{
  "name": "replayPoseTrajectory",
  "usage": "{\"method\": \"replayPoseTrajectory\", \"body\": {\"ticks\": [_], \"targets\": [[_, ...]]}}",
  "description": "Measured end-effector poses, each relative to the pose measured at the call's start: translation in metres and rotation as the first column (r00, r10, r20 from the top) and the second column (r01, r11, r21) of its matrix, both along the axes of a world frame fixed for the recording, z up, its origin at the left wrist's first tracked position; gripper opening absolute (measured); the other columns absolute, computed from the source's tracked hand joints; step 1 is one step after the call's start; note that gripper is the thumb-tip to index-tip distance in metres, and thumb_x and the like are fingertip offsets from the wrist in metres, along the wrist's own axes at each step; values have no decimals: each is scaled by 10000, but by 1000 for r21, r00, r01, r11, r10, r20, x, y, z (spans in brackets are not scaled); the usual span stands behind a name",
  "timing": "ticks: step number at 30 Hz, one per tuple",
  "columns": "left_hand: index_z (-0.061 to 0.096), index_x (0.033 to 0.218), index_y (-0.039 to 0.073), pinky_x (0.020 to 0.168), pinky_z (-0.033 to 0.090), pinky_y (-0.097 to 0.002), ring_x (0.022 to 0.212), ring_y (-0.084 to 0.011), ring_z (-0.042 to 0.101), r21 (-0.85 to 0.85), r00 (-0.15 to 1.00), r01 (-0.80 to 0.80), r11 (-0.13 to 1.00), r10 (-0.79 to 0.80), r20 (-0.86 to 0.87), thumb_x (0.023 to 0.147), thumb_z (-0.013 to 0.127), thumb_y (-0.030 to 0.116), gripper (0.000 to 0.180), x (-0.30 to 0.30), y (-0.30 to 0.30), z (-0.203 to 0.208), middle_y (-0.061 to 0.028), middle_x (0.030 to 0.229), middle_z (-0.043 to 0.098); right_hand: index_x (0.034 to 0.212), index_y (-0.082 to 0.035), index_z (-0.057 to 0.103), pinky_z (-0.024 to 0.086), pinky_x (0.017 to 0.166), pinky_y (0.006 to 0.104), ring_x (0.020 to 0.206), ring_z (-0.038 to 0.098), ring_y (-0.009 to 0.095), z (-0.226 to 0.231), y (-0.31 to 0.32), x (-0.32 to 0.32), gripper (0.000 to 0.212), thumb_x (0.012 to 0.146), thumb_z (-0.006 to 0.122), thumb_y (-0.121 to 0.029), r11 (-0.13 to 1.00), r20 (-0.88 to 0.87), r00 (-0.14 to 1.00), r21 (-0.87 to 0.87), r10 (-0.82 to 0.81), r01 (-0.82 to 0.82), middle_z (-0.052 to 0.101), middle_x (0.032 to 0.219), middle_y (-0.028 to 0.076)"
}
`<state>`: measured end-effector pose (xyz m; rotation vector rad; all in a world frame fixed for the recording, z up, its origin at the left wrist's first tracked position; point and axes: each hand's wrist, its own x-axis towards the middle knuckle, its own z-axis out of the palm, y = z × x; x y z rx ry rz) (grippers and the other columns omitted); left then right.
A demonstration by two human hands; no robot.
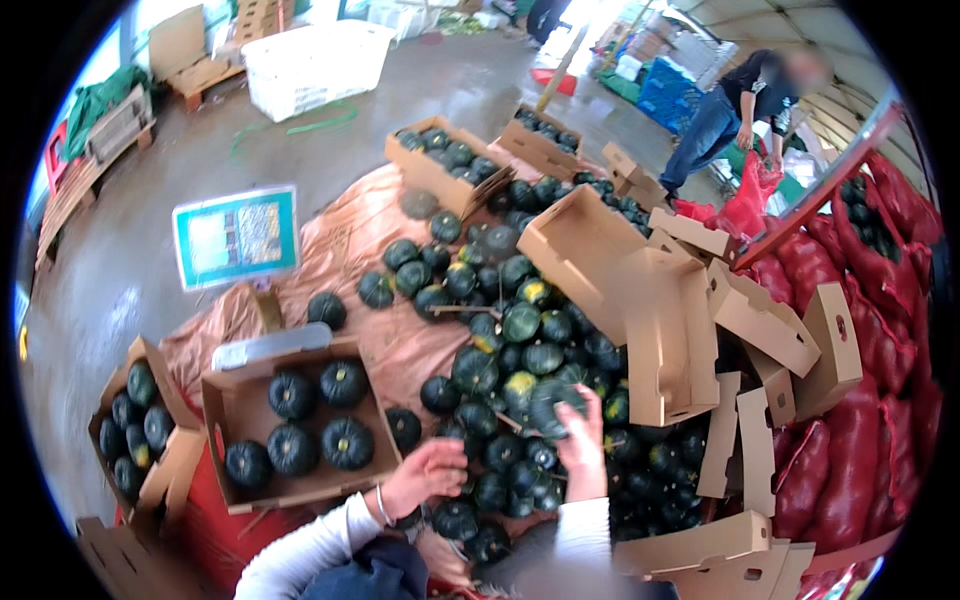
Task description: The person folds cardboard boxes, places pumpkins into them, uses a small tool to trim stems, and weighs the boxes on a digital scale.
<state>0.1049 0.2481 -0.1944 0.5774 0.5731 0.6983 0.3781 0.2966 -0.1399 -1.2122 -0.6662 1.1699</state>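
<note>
My right hand (582, 442) is closed around a dark green kabocha squash (549, 408), above the right part of a big heap of squashes (522, 322). Loosely bent and apart, the fingers of my left hand (432, 474) hold nothing; that hand is over the heap's near left edge, with a bangle at its wrist. Just left of it stands an open cardboard box (285, 492) with several squashes spaced out inside, one being a dark green squash (348, 442). A loose squash (403, 428) lies between this box and the heap.
Other squash-filled cartons stand left (165, 480) and behind (425, 182). Empty cartons (672, 345) lie piled on the right, beside red mesh sacks (850, 440). A teal-framed sign (237, 237) stands behind the box. Farther back are a white tub (318, 70) and a person bending (735, 110).
</note>
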Motion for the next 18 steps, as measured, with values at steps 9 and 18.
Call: {"method": "replayPoseTrajectory", "body": {"ticks": [9,18], "targets": [[390,1339,113,693,567,-287,957,-154,590,-25,846,-490,871,469,-255,817,685,93,601,-144,-36,42,-66,1117,569,1149,20,542,447,901,309,1036,564,188,-15,-66,-165,371,880,658,-207,839,421,733,-156,534,-521,602,1134,120],[683,1012,11,600,518,-270,724,-109,644,597,-389,317,737,675,-627,839,636,123,212,-317,26,-57,-86,817,695,1030,22,589,512,707,322,800,649,233,-51,-87,-159,266,827,656,-137,618,597,277,-496,753,-610,644,929,164]]}}
